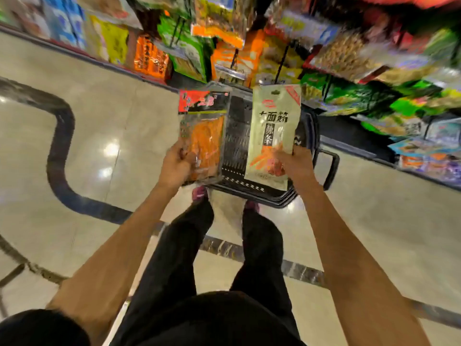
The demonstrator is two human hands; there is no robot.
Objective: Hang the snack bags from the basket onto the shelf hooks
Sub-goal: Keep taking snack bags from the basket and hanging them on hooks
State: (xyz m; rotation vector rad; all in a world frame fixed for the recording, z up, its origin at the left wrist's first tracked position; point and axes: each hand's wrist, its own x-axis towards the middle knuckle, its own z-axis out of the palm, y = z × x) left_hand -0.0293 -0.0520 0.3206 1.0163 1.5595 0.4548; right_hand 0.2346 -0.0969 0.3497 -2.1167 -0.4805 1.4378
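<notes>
A black plastic basket (237,136) stands on the floor in front of my feet, below the shelf. My left hand (175,162) grips the lower part of a clear snack bag with orange strips and a red-and-black header (203,126), held above the basket's left side. My right hand (293,162) holds the bottom of a pale cream snack bag with black characters (273,123) above the basket's right side. Both bags are upright, headers pointing toward the shelf. The shelf hooks (283,58) carry hanging snack bags above the basket.
Racks of colourful snack packets (374,58) fill the top and right of the view, blurred. Lower shelves (424,156) jut out at right beside the basket handle (331,168). Shiny tiled floor with a dark inlaid line (59,146) spreads to the left.
</notes>
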